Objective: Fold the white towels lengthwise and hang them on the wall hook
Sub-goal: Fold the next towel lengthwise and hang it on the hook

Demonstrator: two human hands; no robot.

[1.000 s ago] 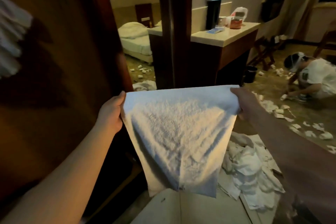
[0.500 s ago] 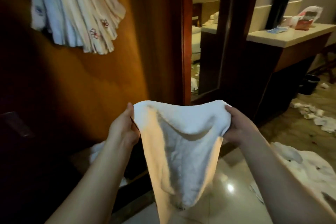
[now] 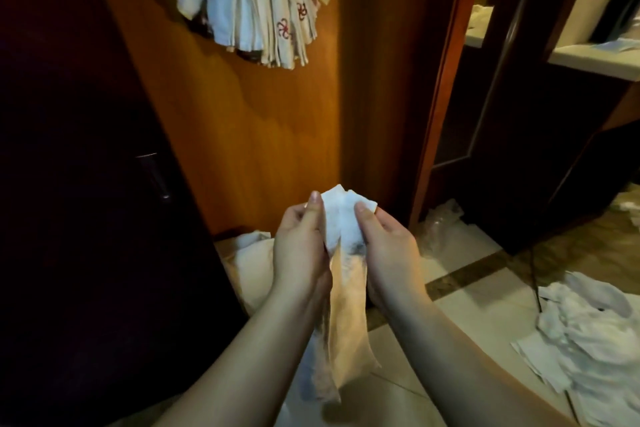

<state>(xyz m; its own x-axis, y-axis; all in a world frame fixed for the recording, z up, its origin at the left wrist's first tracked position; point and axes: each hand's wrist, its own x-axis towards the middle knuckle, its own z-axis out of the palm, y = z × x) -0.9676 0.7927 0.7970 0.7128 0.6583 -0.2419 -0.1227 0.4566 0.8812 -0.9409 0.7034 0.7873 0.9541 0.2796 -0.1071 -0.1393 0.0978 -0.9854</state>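
Head view, two hands: left hand [image 3: 300, 253], right hand [image 3: 388, 250], one towel [image 3: 343, 288]

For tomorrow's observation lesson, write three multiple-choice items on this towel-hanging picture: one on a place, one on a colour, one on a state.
1. Where does the bunch of hung pale cloth towels sit?
A. High on the orange-brown wooden wall
B. On the floor
C. On a bed

2. What colour is the embroidered flower on the leftmost hung towel?
A. Green
B. Blue
C. Yellow

3. How is the white terry towel in the hands held?
A. Spread flat
B. Rolled into a ball
C. Top corners brought together, hanging narrow

Key: 1 A, it hangs above the hands; 2 B, a blue mark shows; 3 C, left hand and right hand pinch its top close together.
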